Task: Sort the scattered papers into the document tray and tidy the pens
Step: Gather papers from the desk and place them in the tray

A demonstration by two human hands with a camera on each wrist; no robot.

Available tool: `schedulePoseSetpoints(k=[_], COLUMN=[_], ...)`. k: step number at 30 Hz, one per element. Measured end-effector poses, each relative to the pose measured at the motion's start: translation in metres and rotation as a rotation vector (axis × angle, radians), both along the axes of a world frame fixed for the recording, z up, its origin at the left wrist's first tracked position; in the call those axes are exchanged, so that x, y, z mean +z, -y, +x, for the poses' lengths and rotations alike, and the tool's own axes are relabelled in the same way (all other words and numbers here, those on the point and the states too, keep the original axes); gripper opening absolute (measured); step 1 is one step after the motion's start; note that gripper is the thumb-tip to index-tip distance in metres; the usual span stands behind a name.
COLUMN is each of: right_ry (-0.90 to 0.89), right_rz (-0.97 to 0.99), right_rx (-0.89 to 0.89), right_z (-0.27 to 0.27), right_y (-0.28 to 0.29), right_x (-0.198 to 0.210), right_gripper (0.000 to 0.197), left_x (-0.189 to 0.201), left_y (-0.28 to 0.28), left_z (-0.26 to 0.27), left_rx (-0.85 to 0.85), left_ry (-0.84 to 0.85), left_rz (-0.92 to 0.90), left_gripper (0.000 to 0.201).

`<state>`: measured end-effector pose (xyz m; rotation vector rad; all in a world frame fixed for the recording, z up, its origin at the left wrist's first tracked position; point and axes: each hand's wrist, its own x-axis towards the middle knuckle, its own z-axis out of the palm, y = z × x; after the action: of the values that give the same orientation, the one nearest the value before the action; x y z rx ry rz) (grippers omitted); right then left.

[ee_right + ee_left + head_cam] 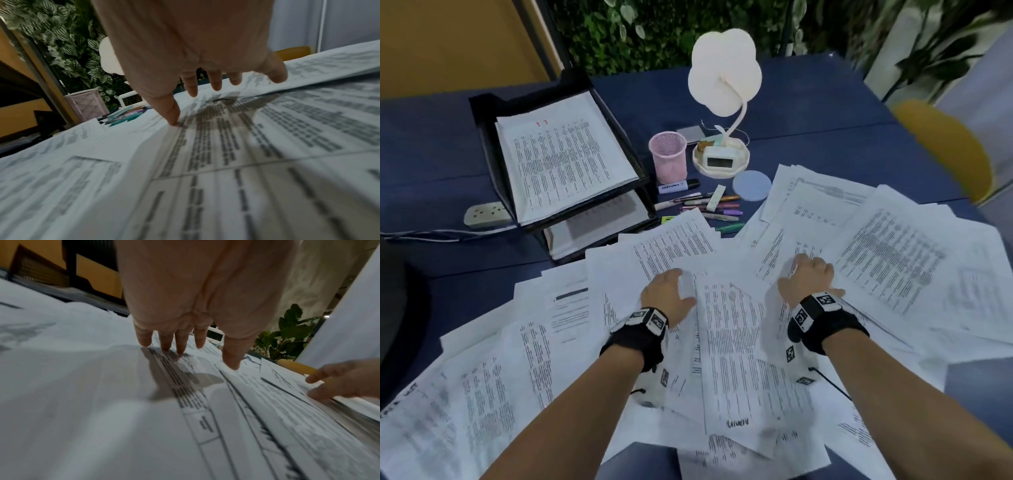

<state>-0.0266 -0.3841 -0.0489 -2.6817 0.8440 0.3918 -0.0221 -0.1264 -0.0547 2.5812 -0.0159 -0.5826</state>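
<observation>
Here both hands lie spread on the papers (739, 342): the left hand (666, 294) with straight fingers touching a sheet, the right hand (808, 281) likewise, thumb tip down. Sheets overlap to the desk's (842, 137) near edge. Beyond them lie the pens (715, 207), bare desk around. The tray (558, 161) holds stacked sheets on both tiers; the pink cup's (668, 156) contents cannot be told.

A dark blue tabletop (825, 154) is carrying scattered white printed papers (739, 342) near, a black mesh document tray (493, 164) far left, and loose coloured pens (717, 209) beside a pink mesh cup (667, 157).
</observation>
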Motion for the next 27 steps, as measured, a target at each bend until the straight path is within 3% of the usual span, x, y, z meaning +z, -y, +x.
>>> schedulePoseSetpoints(k=[5, 10, 17, 19, 23, 25, 27], right_ry=[-0.055, -0.05, -0.103, -0.042, 0.24, 0.299, 0.255], right_rz=[-0.021, -0.101, -0.172, -0.153, 0.157, 0.374, 0.595], right_rx=[-0.024, -0.027, 0.05, 0.126, 0.212, 0.206, 0.172], right_z=[-0.003, 0.0, -0.002, -0.003, -0.005, -0.004, -0.004], right_y=[0.023, 0.036, 0.054, 0.061, 0.048, 0.027, 0.007], right_x=[-0.005, -0.007, 0.0, 0.003, 0.012, 0.017, 0.018], right_gripper=[0.061, 0.049, 0.045, 0.034, 0.009, 0.017, 0.017], left_x=[-0.003, -0.012, -0.015, -0.015, -0.012, -0.006, 0.002], left_y=[0.017, 0.027, 0.03, 0.03, 0.031, 0.031, 0.028], left_z=[0.002, -0.005, -0.002, -0.003, -0.003, -0.005, -0.005], left_rx=[0.126, -0.172, -0.176, -0.175, -0.16, -0.119, 0.004], left_ry=[0.031, -0.031, -0.046, -0.049, -0.048, -0.049, -0.055], left_rz=[-0.22, 0.186, 0.224, 0.22, 0.189, 0.133, -0.045], left_gripper=[0.075, 0.108, 0.114, 0.114, 0.114, 0.109, 0.088])
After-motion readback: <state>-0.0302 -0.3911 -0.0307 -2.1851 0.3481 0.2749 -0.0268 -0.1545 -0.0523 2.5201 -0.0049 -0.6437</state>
